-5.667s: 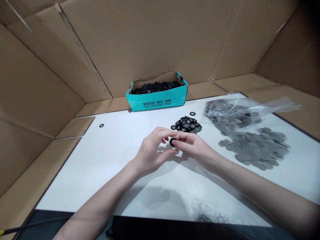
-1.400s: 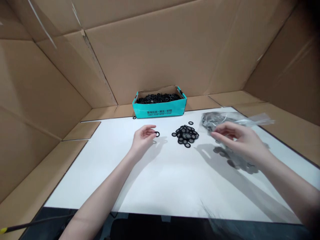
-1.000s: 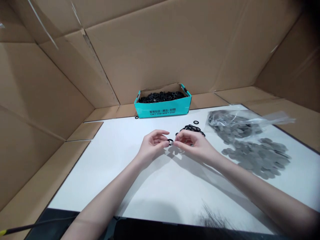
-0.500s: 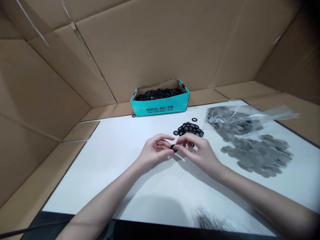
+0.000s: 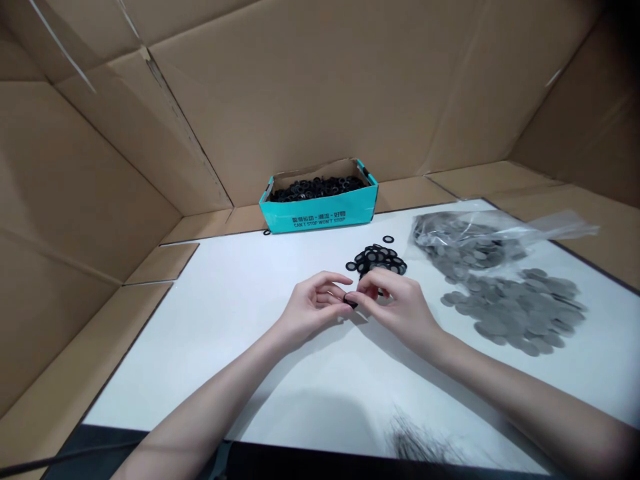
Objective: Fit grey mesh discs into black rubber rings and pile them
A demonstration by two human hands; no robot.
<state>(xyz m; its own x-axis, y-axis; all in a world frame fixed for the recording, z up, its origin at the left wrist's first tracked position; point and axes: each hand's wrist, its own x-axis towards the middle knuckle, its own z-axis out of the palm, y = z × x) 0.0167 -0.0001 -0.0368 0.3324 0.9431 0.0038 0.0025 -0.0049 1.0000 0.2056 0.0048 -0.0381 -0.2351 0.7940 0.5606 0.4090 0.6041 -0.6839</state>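
Note:
My left hand and my right hand meet fingertip to fingertip over the white table. Between them they pinch a small black ring. Whether a grey disc is pressed into it I cannot make out. Just behind the hands lies a small pile of black rings with grey centres. To the right, loose grey discs are spread on the table.
A teal box full of black rings stands at the back edge. A clear plastic bag of grey discs lies at the right. Single rings lie loose near the box and the pile. Cardboard walls enclose the table.
Earlier my right hand was over the grey discs while the left held a ring alone. The right hand came back to the left, and both now pinch the ring together, slightly nearer to me.

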